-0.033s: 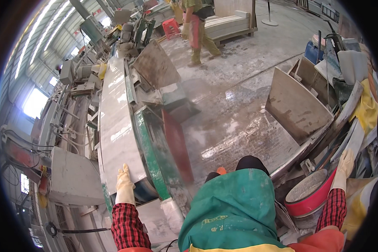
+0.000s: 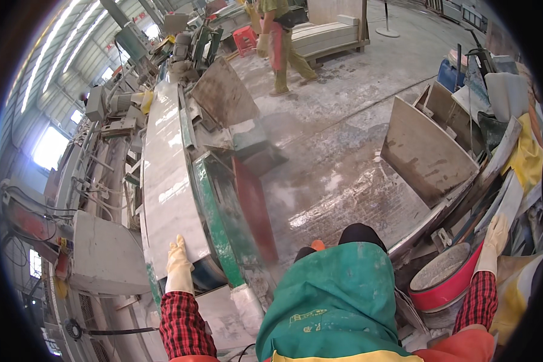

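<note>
My left hand (image 2: 178,258), in a cream rubber glove, rests on the near end of a long pale stone slab (image 2: 170,181). Its fingers are stretched out and hold nothing. The slab's wet, shiny surface runs away from me along a green-edged machine bed (image 2: 219,241). On the far right, my right hand (image 2: 494,238), gloved alike, lies against the end of a grey plank (image 2: 509,202), with its fingers extended. Just to the left of that hand is a round tub with a red side (image 2: 446,295) and a grey, crusted top.
A brown board (image 2: 425,151) leans at the right, near a white jug (image 2: 505,95) and yellow cloth (image 2: 525,154). Another board (image 2: 226,93) and a dark red panel (image 2: 253,208) flank the machine. A person (image 2: 279,48) stands on the wet floor beyond, near a red stool (image 2: 245,40).
The person in the background has shifted a gloved hand slightly. Both my hands have stayed where they were.
</note>
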Available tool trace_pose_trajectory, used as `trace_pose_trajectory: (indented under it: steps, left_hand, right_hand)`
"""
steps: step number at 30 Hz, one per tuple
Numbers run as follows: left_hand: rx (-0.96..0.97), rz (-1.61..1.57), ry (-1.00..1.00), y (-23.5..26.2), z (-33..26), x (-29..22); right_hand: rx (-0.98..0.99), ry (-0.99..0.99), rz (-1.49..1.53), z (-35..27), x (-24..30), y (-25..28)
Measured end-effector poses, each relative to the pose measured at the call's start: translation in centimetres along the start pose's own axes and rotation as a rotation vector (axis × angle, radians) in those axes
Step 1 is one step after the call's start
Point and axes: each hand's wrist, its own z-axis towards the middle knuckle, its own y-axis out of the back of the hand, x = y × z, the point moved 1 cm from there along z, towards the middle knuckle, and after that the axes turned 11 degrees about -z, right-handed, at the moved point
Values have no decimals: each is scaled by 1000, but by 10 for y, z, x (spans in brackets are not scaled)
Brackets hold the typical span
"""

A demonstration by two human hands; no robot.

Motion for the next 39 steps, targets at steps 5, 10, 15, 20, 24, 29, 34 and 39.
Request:
trace_pose_trajectory:
  steps: [5, 10, 15, 20, 24, 29, 34, 39]
  left_hand:
    - [33, 14, 18, 1, 8, 0]
    - [49, 30, 20, 3, 10, 0]
    - [27, 6, 27, 2, 11, -1]
    - [15, -6, 25, 3, 9, -2]
    - [11, -24, 6, 9, 5, -8]
    - [8, -10, 0, 4, 13, -1]
    - [10, -36, 20, 5, 17, -2]
    - [16, -26, 7, 5, 22, -1]
  right_hand:
    - [-40, 19, 13, -5, -1, -1]
    - [-95, 34, -20, -9, -1, -4]
    - [-84, 42, -5, -14, -1, -2]
    - [-90, 44, 6, -20, 2, 4]
    - [-86, 36, -18, -23, 1, 5]
    - [-39, 33, -6, -29, 9, 17]
    - [-70, 51, 10, -35, 8, 18]
    - [-70, 59, 16, -39, 6, 16]
